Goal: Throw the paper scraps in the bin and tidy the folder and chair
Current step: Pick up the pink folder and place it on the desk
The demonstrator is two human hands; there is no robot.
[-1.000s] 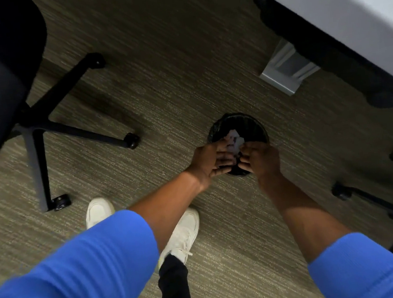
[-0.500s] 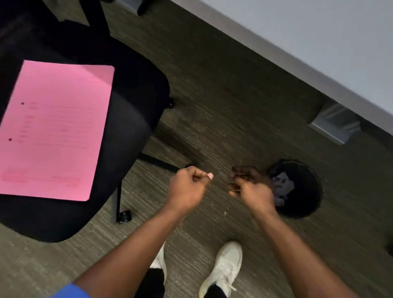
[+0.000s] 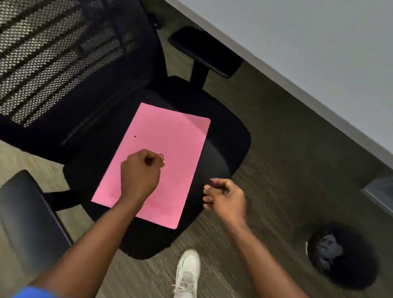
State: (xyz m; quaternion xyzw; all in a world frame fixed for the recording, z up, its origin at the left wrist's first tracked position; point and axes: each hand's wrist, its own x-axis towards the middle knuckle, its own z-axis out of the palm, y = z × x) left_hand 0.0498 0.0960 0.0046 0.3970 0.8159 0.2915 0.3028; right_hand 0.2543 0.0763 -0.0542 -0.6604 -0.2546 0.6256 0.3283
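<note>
Hovering over the flat pink paper folder (image 3: 158, 163) on the black mesh-backed office chair (image 3: 224, 145), both the left hand (image 3: 140, 173) and right hand (image 3: 225, 198) have fingers curled together, seemingly empty, the crumpled paper scraps (image 3: 329, 247) lying in the round black bin (image 3: 356, 275) nearby.

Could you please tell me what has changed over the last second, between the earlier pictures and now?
Both hands let go of the paper scraps into the bin and swung left to the chair: the left hand is now over the pink folder, the right hand at the seat's edge. The folder stayed flat on the seat.
</note>
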